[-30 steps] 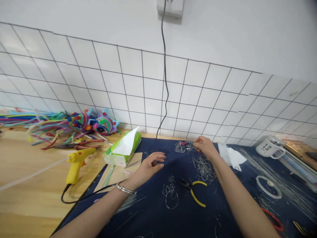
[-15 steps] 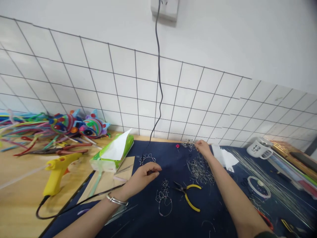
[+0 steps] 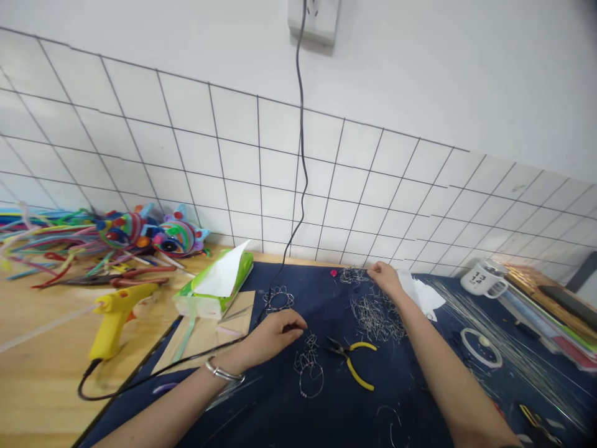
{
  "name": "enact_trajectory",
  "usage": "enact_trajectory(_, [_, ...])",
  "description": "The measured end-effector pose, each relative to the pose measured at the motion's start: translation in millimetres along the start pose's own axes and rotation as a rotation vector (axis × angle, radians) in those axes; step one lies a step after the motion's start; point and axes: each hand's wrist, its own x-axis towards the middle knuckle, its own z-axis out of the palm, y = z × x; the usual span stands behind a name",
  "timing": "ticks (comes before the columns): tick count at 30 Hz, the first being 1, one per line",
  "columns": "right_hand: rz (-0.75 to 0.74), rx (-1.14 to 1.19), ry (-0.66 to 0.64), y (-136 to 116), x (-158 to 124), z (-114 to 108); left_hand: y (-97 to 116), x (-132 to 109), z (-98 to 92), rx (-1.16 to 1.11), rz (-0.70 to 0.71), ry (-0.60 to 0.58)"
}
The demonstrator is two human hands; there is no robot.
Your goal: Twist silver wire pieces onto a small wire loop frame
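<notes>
My right hand (image 3: 385, 278) reaches to the far edge of the dark blue mat (image 3: 336, 407). Its fingers are pinched together beside a small cluster of bent wire pieces (image 3: 353, 275); what sits between the fingertips is too small to make out. A larger heap of bent wire pieces (image 3: 377, 316) lies under that wrist. My left hand (image 3: 278, 331) hovers over the mat with thumb and fingers slightly apart, nothing visible in it. Just right of it lies a wire figure with a round loop (image 3: 311, 381). Yellow-handled pliers (image 3: 357, 366) rest spread nearby. Behind the left hand is a flower-shaped wire loop (image 3: 278, 298).
At left are a yellow glue gun (image 3: 112, 317), a tissue pack (image 3: 217, 283), colourful pipe cleaners (image 3: 60, 239) and striped ornaments (image 3: 180, 238). On the right, a mug (image 3: 484, 278), long straight wires (image 3: 499, 336) and a white ring (image 3: 481, 348). A black cable (image 3: 302, 155) hangs down the wall.
The view has shifted slightly. My right hand stays beside the small wire cluster, where the pieces look rearranged. My left hand has barely moved.
</notes>
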Motion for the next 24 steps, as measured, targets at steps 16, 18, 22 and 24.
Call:
enact_trajectory(16, [-0.473,-0.543,-0.301,-45.9,-197.5,16.4,25.8,-22.8,26.8,0.464,-0.058,-0.224])
enact_trajectory(18, [-0.474,-0.592,-0.263,-46.8,-198.4,23.3,25.9,-23.4,28.9,0.478,-0.067,-0.227])
enact_trajectory(22, [-0.471,-0.668,-0.205,-45.4,-199.7,36.2,22.7,-23.5,28.0,0.478,-0.057,-0.202])
enact_trajectory(24, [-0.478,-0.679,-0.19,-42.7,-200.0,40.2,21.2,-22.6,26.7,0.474,-0.059,-0.196])
